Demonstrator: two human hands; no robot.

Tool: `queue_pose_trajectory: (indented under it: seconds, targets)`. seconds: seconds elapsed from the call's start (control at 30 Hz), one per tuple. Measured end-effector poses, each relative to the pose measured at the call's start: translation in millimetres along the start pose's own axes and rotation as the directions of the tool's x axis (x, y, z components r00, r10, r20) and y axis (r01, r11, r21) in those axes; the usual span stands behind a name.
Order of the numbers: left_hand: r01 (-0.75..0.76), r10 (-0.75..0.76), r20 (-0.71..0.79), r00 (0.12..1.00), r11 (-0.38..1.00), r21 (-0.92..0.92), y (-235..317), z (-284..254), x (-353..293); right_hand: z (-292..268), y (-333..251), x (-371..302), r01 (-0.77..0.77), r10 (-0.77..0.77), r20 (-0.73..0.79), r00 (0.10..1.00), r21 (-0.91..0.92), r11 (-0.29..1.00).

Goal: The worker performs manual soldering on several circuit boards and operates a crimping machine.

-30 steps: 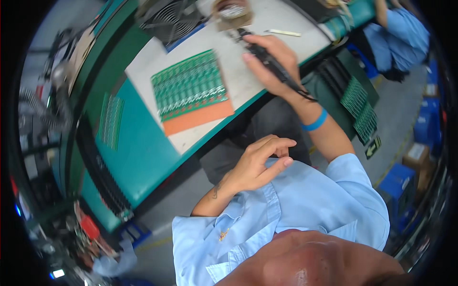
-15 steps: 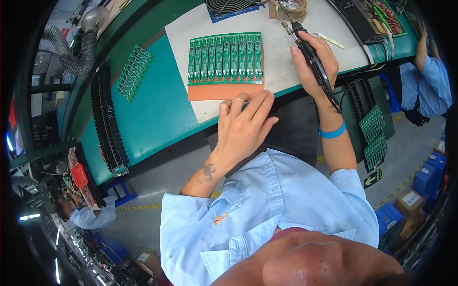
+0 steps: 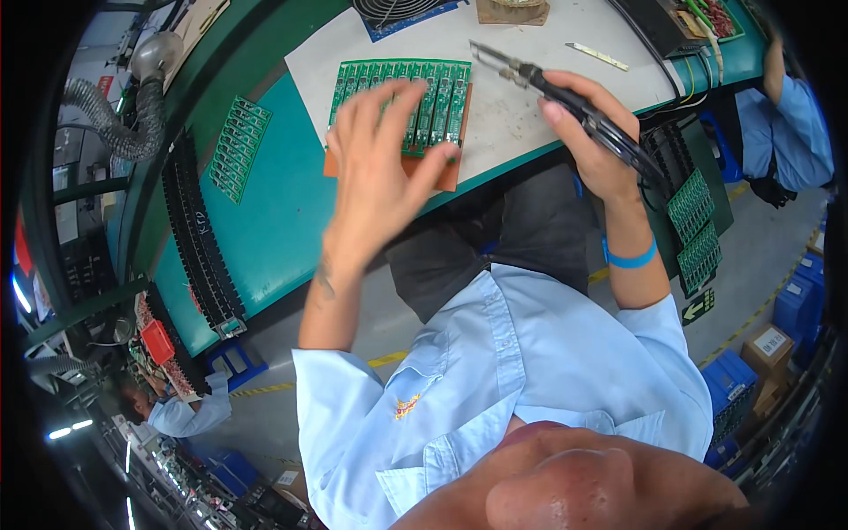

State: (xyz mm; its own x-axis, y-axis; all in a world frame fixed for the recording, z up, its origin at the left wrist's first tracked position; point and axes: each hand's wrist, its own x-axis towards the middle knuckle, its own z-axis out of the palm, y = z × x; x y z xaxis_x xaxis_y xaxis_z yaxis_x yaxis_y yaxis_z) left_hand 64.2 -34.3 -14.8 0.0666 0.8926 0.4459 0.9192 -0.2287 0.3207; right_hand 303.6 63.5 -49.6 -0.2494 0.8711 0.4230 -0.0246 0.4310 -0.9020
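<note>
Left grip (image 3: pixel 375 172), fingers loosely spread, had just risen over the green circuit panel (image 3: pixel 450 99), which lay on an orange board (image 3: pixel 449 178) whose front edge I'd had it at; from my distant view I couldn't tell whether it touched. That move hid the panel's left strips from me, leaving the right ones checkable. My right grip (image 3: pixel 602 163) was wrapped around a black-handled tool (image 3: pixel 574 106), its tip now off the brown block (image 3: pixel 512 12) and near the panel's far right corner. White sheet (image 3: pixel 512 115) lay beneath, then the desk (image 3: pixel 274 238), where a smaller green board (image 3: pixel 240 150) sat leftward.
</note>
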Motion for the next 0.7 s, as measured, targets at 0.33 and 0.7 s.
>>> queue_pose_trajectory:
  seconds: [0.33,0.7]
  targets:
    - [-0.089,0.081,0.372,0.925,0.996,0.005,-49,16,60,-22,2,-10,-0.113,0.091,0.195,0.977,0.108,0.988]
    - [-0.056,0.026,0.418,0.908,0.997,0.061,-48,20,58,-21,9,-6,-0.14,0.106,0.228,0.968,0.14,0.98]
